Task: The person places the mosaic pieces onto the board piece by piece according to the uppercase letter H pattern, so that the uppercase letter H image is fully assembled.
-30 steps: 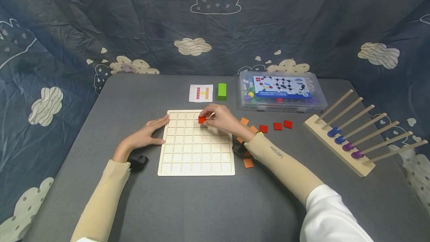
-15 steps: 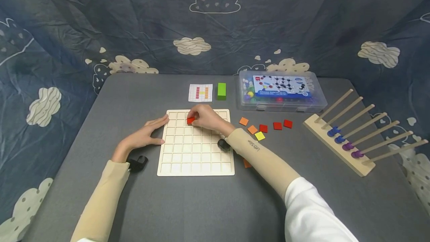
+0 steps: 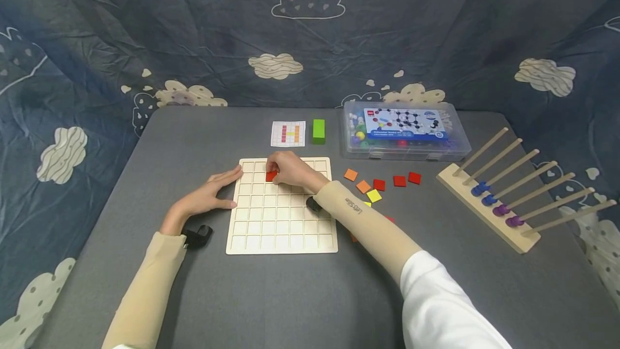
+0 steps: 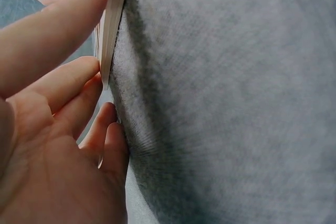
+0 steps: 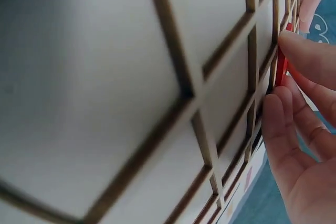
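Head view: pinching a red tile [image 3: 271,176] in the right hand [image 3: 293,169], at the upper left of the grid board [image 3: 281,214].

Honestly can't make out if seated or just above, partly blocked by that hand. Resting the left hand [image 3: 210,195] against the board's left edge, with thumb spread from straight fingers. Can't fully see some loose tiles [image 3: 374,196] behind the right sleeve [image 3: 368,226]. All on a grey table [image 3: 281,300], with cloud-print cloth [image 3: 218,42] behind.

Grey table [image 3: 271,300] — gridded board [image 3: 282,228], patterned card [image 3: 288,134], green block [image 3: 318,131], clear box [image 3: 407,148], peg rack [image 3: 484,210], loose tiles [image 3: 399,181].
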`<state>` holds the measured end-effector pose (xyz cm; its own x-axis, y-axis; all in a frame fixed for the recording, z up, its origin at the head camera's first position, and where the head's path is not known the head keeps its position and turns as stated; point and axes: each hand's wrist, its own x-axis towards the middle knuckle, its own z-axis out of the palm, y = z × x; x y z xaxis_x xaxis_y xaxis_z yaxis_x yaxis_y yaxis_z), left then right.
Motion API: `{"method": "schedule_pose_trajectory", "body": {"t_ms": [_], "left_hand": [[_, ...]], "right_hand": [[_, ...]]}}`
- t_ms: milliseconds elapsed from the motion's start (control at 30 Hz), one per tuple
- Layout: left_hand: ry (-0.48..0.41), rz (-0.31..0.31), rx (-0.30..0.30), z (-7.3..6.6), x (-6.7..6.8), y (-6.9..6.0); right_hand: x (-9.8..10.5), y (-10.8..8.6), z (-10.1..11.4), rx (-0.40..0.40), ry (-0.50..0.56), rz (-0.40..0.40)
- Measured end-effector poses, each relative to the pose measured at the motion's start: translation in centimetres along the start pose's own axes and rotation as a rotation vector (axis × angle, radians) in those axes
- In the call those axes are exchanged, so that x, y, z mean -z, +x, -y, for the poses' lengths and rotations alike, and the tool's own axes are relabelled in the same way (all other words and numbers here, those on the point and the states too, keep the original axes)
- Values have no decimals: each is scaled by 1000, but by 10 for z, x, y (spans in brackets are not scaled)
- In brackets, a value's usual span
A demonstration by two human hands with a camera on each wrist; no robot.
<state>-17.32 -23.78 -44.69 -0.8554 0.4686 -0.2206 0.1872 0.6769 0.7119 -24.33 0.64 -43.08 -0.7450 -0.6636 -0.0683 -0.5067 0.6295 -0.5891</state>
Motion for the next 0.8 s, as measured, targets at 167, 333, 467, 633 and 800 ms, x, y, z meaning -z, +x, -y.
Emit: {"method": "schedule_pose_trajectory", "body": {"t_ms": [167, 333, 467, 633, 800], "left_hand": [[5, 3, -11, -1, 1, 1], [7, -3, -6, -1, 0, 0], [5, -9, -10, 0, 0, 0], [5, -13, -13, 1, -1, -1], [-4, -11, -14, 1, -1, -1]], "right_hand": [[4, -4, -4, -2, 85, -4], [14, -15, -17, -4, 224, -26], [27, -29, -30, -26, 342, -41], [44, -57, -52, -41, 441, -81], [63, -90, -77, -96, 514, -109]]}}
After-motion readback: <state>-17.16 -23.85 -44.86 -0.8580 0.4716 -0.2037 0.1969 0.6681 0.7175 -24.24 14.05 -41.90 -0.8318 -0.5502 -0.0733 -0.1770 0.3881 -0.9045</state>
